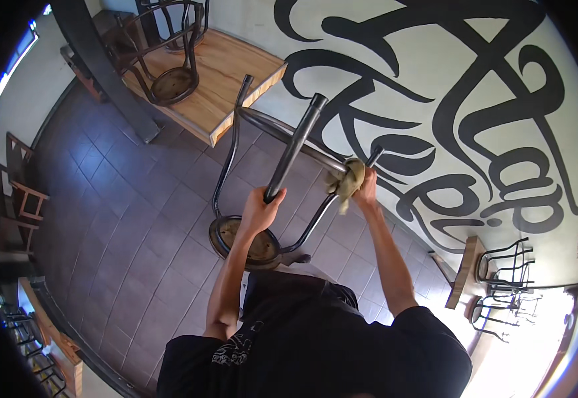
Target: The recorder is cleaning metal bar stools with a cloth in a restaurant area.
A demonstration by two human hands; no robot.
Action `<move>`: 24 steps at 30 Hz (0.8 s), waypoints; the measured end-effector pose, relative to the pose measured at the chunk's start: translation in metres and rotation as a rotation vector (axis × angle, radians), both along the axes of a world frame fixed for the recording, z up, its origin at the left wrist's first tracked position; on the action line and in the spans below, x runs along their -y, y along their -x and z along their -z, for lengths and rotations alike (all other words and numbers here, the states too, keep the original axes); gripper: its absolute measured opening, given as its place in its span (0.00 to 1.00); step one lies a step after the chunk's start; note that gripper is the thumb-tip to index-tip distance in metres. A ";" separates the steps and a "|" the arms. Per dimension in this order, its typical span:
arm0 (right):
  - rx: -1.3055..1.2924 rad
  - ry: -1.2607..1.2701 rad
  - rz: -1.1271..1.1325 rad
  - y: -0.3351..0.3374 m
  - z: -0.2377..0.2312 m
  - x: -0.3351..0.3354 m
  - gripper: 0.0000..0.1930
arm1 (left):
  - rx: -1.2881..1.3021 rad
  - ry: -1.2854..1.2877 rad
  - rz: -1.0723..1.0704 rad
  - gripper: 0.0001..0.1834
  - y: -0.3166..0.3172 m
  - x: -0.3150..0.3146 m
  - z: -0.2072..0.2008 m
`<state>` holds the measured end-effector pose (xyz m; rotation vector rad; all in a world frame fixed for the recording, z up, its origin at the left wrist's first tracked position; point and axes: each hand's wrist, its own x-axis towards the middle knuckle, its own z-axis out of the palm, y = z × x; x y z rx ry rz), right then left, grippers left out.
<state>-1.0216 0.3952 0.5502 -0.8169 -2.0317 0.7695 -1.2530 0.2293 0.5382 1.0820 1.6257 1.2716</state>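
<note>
A dark metal stool (301,136) is held upside down in front of my body. Its round, worn seat (262,248) is low, near my waist, and its tubular legs point up and away. My left hand (258,211) is wrapped around one leg near the middle of the view. On the right, my right hand (367,188) grips a yellowish-brown cloth (347,178), pressed around the stool's frame where a crossbar meets another leg. The cloth and fingers hide part of that joint.
Upturned stools (173,85) rest on a wooden table (226,69) at the far left, beside a grey post (103,66). Black lettering covers the white wall (395,30). More stools (501,278) hang by another table (467,272) at right. Wooden chairs (27,199) line the left.
</note>
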 end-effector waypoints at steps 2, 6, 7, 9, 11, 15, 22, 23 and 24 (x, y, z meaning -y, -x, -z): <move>0.013 0.215 0.123 0.042 -0.027 0.026 0.10 | -0.008 -0.007 -0.027 0.23 0.003 0.001 0.000; 0.348 -0.371 0.167 0.108 -0.069 0.059 0.11 | -0.086 -0.025 -0.067 0.22 -0.006 0.000 0.015; 0.295 -0.592 0.231 0.103 -0.049 0.052 0.14 | -0.027 -0.097 -0.072 0.21 -0.008 0.000 0.020; 0.325 -0.163 0.150 0.087 -0.063 0.048 0.14 | 0.105 -0.116 -0.103 0.21 -0.014 0.006 0.022; 0.122 -0.134 0.109 0.053 -0.044 0.032 0.12 | 0.039 -0.085 -0.124 0.22 -0.010 0.016 0.013; 0.036 -0.329 -0.059 -0.007 -0.010 -0.014 0.19 | 0.018 -0.067 -0.098 0.24 -0.010 0.031 0.000; 0.421 -0.242 0.011 0.085 -0.093 0.086 0.20 | 0.005 -0.070 -0.120 0.23 -0.019 0.038 0.002; 0.388 -0.281 0.018 0.091 -0.095 0.084 0.21 | -0.009 -0.095 -0.137 0.23 -0.028 0.035 -0.002; 0.354 -0.318 0.013 0.094 -0.095 0.080 0.21 | -0.015 -0.084 -0.161 0.23 -0.029 0.036 -0.004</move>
